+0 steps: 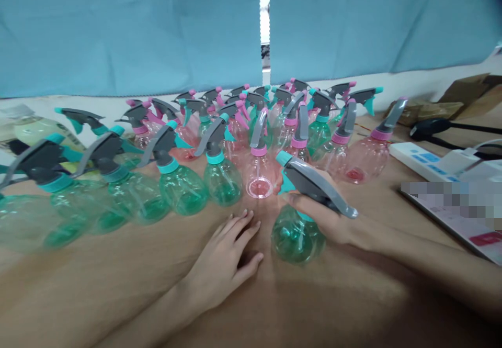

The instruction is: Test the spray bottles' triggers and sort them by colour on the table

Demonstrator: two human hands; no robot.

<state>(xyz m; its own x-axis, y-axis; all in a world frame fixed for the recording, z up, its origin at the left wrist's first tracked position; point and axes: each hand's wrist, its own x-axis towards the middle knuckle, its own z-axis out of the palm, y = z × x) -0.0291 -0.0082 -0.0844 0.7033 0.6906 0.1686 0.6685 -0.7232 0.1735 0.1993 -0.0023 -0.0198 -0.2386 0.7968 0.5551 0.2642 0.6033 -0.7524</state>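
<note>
My right hand is wrapped round the neck of a green spray bottle, under its grey trigger head with a teal nozzle that points up and left. Part of that hand is hidden behind the spray head. Palm down on the wooden table, my left hand lies with its fingers spread and nothing in them. Beyond it stands a pink spray bottle. To the left runs a row of green spray bottles, the nearest of them just past my left fingertips.
Several pink and green spray bottles crowd the back, one pink bottle at the right end. A white power strip with a plug and cables lies right, near a flat dark-edged object. A blue curtain hangs behind.
</note>
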